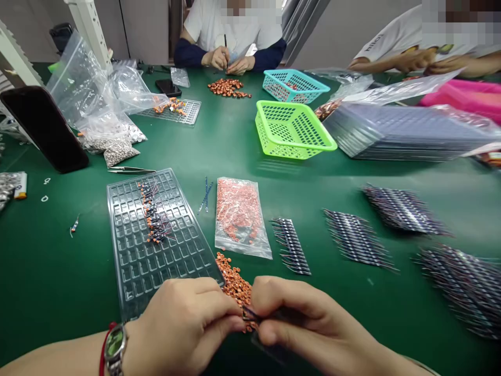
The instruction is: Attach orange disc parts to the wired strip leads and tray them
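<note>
My left hand (188, 324) and my right hand (297, 324) meet low in the middle, both pinched closed on a small dark wired component (248, 314). They hover over a loose pile of orange parts (235, 282) on the green table. A clear compartment tray (156, 240) lies just left of the pile, with a line of orange parts with wires (154, 216) in it. A clear bag of orange parts (240, 216) lies beyond the pile. A short strip of taped components (291, 245) lies to the right of my hands.
More taped strips (356, 237) spread to the right. A green basket (291, 129), a teal basket (293, 85) and stacked trays (407, 133) stand farther back. A dark phone (45, 128), plastic bags (94, 99) and tweezers (131, 169) are at left. Two other people work across the table.
</note>
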`<state>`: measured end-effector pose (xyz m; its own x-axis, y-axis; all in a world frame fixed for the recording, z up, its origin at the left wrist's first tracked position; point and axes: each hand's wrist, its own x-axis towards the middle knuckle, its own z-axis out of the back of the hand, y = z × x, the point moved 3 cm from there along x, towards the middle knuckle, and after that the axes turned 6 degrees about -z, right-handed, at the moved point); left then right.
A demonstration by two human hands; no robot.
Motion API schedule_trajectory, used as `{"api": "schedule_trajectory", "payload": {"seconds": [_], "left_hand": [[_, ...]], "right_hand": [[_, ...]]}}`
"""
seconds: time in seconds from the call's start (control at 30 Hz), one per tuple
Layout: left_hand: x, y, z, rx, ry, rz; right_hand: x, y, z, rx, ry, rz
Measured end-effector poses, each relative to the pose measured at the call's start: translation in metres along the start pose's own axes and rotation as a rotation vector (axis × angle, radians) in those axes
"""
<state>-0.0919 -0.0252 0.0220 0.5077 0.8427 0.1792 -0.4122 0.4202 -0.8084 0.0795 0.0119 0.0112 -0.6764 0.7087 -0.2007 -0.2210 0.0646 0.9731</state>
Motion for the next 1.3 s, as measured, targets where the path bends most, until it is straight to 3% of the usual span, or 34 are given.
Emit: {"api": "schedule_trajectory", "payload": {"seconds": [0.1,0.17,0.3,0.37,0.47,0.63,0.9,1.1,1.3], "left_hand": [[-0.001,0.001,0.004,0.098,0.039,-0.015],[-0.002,0.005,0.014,0.272,0.061,-0.023],[-0.003,0.015,0.056,0.836,-0.01,0.026],[-0.003,0.02,0.076,1.065,-0.042,0.081],[-0.002,0.027,0.09,1.233,-0.048,0.125],[-0.002,0.035,0.09,1.255,-0.017,0.126],[-0.005,0.034,0.096,1.221,-0.029,0.185],[-0.006,0.032,0.095,1.265,-0.142,0.149],[-0.007,0.032,0.094,1.282,-0.178,0.088]], "right_hand": [[0.003,-0.003,0.003,0.099,0.037,-0.087],[0.004,-0.007,0.013,0.126,-0.047,-0.112],[0.006,-0.016,0.04,0.182,-0.287,-0.15],[0.007,-0.022,0.049,0.28,-0.338,-0.194],[0.008,-0.029,0.052,0.444,-0.333,-0.281],[0.008,-0.03,0.051,0.501,-0.254,-0.359],[0.008,-0.021,0.049,-0.081,-0.175,-0.229],[0.01,-0.025,0.043,-0.301,-0.122,-0.2],[0.01,-0.024,0.042,-0.342,-0.109,-0.157]]}}
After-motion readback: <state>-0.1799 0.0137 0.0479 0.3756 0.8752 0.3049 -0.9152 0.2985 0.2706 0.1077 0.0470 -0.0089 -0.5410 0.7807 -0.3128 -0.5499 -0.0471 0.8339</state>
